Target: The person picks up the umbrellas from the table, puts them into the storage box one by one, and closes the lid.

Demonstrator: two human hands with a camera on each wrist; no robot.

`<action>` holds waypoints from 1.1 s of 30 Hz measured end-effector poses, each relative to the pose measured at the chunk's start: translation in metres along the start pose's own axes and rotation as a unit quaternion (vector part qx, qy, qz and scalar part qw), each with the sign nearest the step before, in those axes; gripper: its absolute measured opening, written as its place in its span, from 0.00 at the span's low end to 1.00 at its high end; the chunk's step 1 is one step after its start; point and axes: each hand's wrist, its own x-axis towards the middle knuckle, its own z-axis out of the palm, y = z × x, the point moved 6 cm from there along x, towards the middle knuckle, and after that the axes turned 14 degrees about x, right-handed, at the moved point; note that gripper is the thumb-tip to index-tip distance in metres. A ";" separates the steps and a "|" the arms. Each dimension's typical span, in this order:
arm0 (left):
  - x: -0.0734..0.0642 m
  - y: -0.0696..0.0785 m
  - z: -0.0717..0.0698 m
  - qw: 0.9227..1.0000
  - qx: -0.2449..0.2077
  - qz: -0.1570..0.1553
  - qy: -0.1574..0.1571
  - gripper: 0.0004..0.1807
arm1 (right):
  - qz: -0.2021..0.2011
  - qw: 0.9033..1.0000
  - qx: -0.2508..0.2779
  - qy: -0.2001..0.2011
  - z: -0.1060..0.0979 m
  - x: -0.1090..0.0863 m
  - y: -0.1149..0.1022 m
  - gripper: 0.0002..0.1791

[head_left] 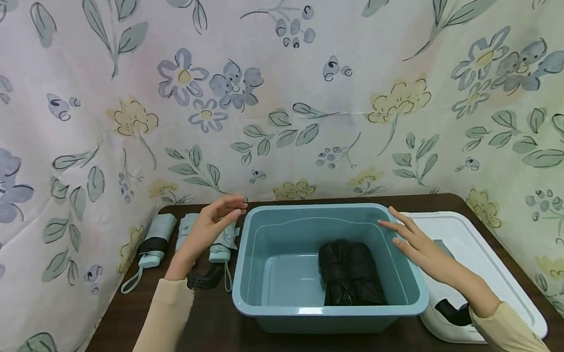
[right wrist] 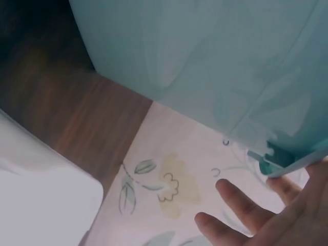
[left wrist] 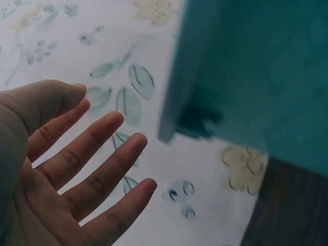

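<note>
A light-blue plastic bin [head_left: 313, 324] stands between my hands, with two black rolled bundles [head_left: 351, 273] lying side by side in its right part. Beside the bin's left rim I see my left hand [head_left: 218, 217], fingers spread and nothing held. In the left wrist view, a gap shows between that hand's fingertips [left wrist: 138, 141] and the bin's side [left wrist: 266, 102]. My right hand [head_left: 422, 248] is at the bin's right rim, fingers extended. The right wrist view shows its fingers [right wrist: 246, 205] close under the rim's corner.
On the left lie folded pale-blue umbrellas [head_left: 162, 229] with wrist loops, and a dark object [head_left: 205, 280] near my left wrist. A white lid [head_left: 493, 270] rests on the brown table [head_left: 215, 336] at right. Floral cloth [head_left: 277, 115] hangs behind.
</note>
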 end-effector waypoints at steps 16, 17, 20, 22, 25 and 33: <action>-0.006 -0.062 0.017 0.991 0.113 -0.073 -0.012 0.19 | -0.007 0.995 -0.103 0.017 -0.004 -0.003 -0.009 0.27; -0.005 -0.065 0.018 0.990 0.122 -0.073 -0.013 0.20 | -0.007 0.994 -0.105 0.018 -0.004 -0.003 -0.009 0.27; -0.005 -0.075 0.022 0.986 0.148 -0.072 -0.021 0.20 | -0.005 0.995 -0.102 0.018 -0.004 -0.004 -0.008 0.27; -0.005 -0.081 0.024 0.984 0.163 -0.070 -0.031 0.21 | -0.002 0.995 -0.099 0.017 -0.004 -0.004 -0.007 0.27; -0.005 -0.089 0.028 0.978 0.193 -0.065 -0.050 0.21 | 0.000 0.996 -0.092 0.015 -0.003 -0.004 -0.006 0.27; -0.002 -0.103 0.028 0.963 0.253 -0.066 -0.058 0.20 | -0.004 0.997 -0.076 0.018 -0.002 -0.004 -0.007 0.26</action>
